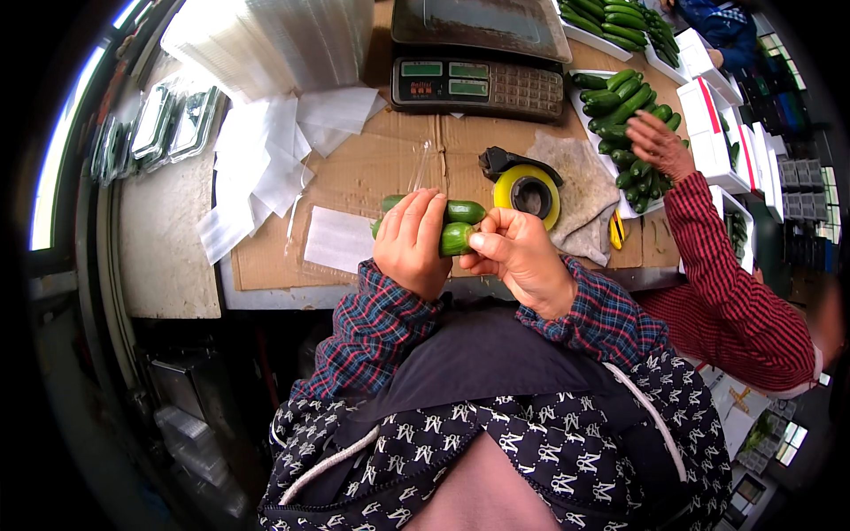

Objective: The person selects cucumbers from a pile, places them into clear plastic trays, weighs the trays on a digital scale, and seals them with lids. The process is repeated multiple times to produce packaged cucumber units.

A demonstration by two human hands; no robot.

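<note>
Two short green cucumbers [457, 239] lie side by side in my left hand [413, 235], whose fingers wrap over their middles. At their right ends, the thumb and forefinger of my right hand [514, 252] pinch the tip of the nearer cucumber. Beneath and left of my left hand is a clear plastic tray [425, 162] with a white liner sheet [340, 239], partly hidden by the hand. Just beyond my right hand sits a yellow tape roll [503, 192] on a black dispenser [511, 161].
A digital scale [478, 86] stands at the back, beside stacked clear trays [265, 46] and loose white sheets [249, 166]. Packed trays [172, 123] lie far left. Right are a rag [578, 192], a yellow cutter [617, 230] and a cucumber box [584, 113], where a co-worker's hand [661, 146] reaches.
</note>
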